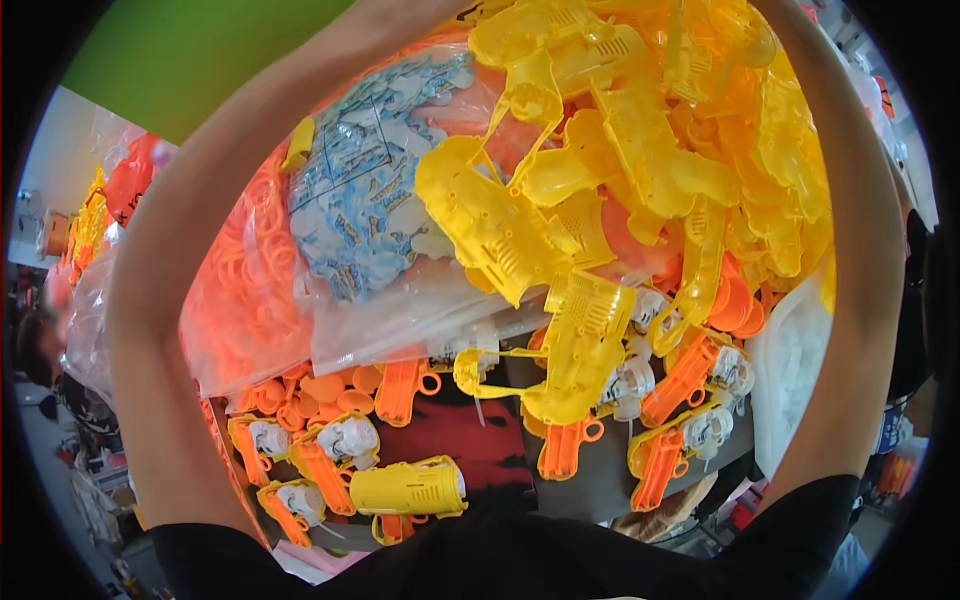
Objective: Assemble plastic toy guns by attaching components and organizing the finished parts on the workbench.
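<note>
Both my forearms reach up past the top edge, and neither my left hand nor my right hand shows. Between my arms lies a big heap of yellow plastic toy-gun shell halves, nearest to where my arms leave the picture. One loose yellow shell half rests at the heap's near edge, over some partly assembled toys. Close to me sit several orange toy-gun bodies with clear and white inner parts, some set in yellow shells. A rounded yellow housing lies among them.
Left of the heap are a clear bag of orange rings and a bag of blue printed pieces. Orange discs lie below them. A white translucent plastic bag or liner is by my right arm. A person is at far left.
</note>
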`<act>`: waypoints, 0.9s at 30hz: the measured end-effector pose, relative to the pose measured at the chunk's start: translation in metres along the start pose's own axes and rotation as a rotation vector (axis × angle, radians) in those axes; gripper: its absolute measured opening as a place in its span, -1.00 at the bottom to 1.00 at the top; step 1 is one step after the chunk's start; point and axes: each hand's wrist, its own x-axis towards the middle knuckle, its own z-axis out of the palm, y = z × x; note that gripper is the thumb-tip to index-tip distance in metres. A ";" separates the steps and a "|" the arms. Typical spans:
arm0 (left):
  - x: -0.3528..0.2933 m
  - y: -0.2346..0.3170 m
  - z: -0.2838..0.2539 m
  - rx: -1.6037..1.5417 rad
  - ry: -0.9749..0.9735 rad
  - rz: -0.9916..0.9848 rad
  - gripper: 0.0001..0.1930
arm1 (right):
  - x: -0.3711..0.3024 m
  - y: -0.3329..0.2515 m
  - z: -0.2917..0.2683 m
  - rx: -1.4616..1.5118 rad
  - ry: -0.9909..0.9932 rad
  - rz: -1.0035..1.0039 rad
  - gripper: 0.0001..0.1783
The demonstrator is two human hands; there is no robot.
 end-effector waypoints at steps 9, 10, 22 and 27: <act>-0.113 -0.012 0.035 -0.108 -0.290 0.179 -0.05 | -0.187 -0.096 0.139 -0.687 -0.060 -0.042 0.05; -0.106 -0.018 0.041 -0.116 -0.292 0.193 -0.05 | -0.192 -0.094 0.148 -0.796 -0.053 -0.051 0.06; -0.008 -0.018 -0.005 -0.430 -0.238 0.042 -0.55 | -0.071 -0.013 0.112 -0.869 0.386 -0.380 -0.28; 0.088 -0.030 0.003 -0.111 0.306 0.257 -0.36 | 0.009 0.041 0.073 -0.973 0.441 -0.159 -0.24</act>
